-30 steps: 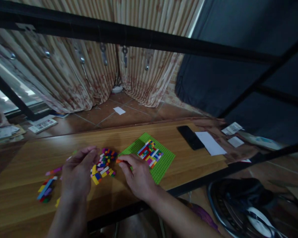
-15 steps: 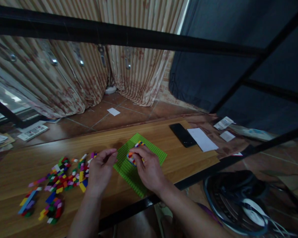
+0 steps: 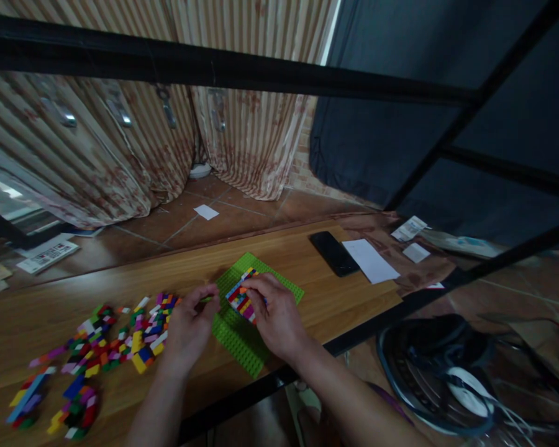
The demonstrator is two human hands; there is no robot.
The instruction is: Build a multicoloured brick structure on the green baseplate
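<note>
My right hand [image 3: 279, 313] is over the green studded baseplate [image 3: 240, 349], thumb and forefinger pinching a small orange toy brick [image 3: 243, 289]. That brick is just over a block of colourful bricks [image 3: 235, 297] on the plate, its right part hidden by my fingers. I cannot tell whether the orange brick touches the ones below. Beside the plate's left edge, my left hand [image 3: 190, 326] has thumb and forefinger curled close together. A bit of green shows between those fingertips, too small to identify.
Loose bricks [image 3: 100, 344] of many colours lie scattered across the left of the wooden table [image 3: 135, 410]. A black phone [image 3: 334, 253] and a white paper [image 3: 371, 261] lie to the right. A dark metal bar [image 3: 242, 79] crosses above the table.
The view has shifted slightly, moving the scene leftward. My right hand has shifted a little against the plate, so more of the brick block shows. It keeps its pinch on the orange brick.
</note>
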